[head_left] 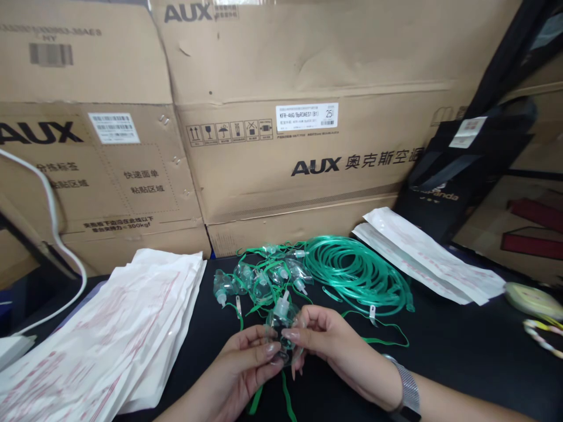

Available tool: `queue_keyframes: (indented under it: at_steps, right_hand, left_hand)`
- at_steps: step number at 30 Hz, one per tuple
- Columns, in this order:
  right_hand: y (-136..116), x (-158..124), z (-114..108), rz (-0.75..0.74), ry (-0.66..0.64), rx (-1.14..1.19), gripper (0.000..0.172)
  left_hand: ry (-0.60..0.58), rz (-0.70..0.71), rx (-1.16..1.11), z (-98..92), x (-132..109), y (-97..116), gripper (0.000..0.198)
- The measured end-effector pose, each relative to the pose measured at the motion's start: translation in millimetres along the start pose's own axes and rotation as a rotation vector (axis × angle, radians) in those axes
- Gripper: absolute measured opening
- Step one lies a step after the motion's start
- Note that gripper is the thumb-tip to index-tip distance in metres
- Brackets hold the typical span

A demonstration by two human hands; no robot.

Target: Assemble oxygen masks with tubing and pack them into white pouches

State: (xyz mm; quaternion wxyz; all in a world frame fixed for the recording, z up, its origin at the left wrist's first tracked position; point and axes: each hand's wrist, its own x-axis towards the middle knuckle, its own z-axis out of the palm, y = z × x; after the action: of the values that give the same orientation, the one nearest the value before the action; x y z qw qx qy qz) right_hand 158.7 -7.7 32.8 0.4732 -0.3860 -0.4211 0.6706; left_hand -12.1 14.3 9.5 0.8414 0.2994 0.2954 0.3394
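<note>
**Both hands pinch clear mask, port aimed at 12 o'clock**

The clear mask is held above the black table, low centre in the view. Its long axis runs 6 to 12 o'clock, and its port points to 12, away from the person. The left hand grips the mask's 8 o'clock edge with thumb and fingers closed on it. The right hand, wristband behind it, pinches the 3 o'clock edge, fingers narrow. A green strap hangs from the mask toward 6.

The mask pile lies near at 12, the tubing coil at 2. One pouch stack sits at 9, a second pouch pile at 2, well apart. Cardboard boxes stand behind.
</note>
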Motion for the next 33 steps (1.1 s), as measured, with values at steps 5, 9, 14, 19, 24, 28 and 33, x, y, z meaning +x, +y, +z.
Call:
queue_keyframes:
  at_steps: [5, 9, 14, 19, 24, 28, 33]
  right_hand:
    - [0, -1, 3, -0.015, 0.03, 0.041, 0.035]
    - [2, -2, 5, -0.046, 0.04, 0.037, 0.036]
    - [4, -3, 6, -0.032, 0.051, 0.034, 0.035]
    - [4, -2, 5, 0.012, -0.012, -0.007, 0.03]
    - [8, 2, 2, -0.011, -0.071, -0.156, 0.03]
    - [11, 2, 5, -0.036, -0.038, -0.179, 0.031]
    - [10, 3, 7, -0.086, -0.011, -0.189, 0.03]
  left_hand:
    - [0.046, 0.072, 0.07, 0.1, 4, -4, 0.017]
    - [0.071, 0.089, 0.099, 1.3, 5, -5, 0.019]
    - [0.015, 0.07, 0.109, -0.2, 5, -5, 0.017]
    - [0.099, 0.115, 0.005, -0.2, 6, -6, 0.016]
    - [0.108, 0.128, -0.05, 2.5, 4, -5, 0.013]
    - [0.09, 0.105, -0.056, 1.9, 4, -4, 0.012]
    - [0.059, 0.105, -0.073, 0.1, 4, -5, 0.011]
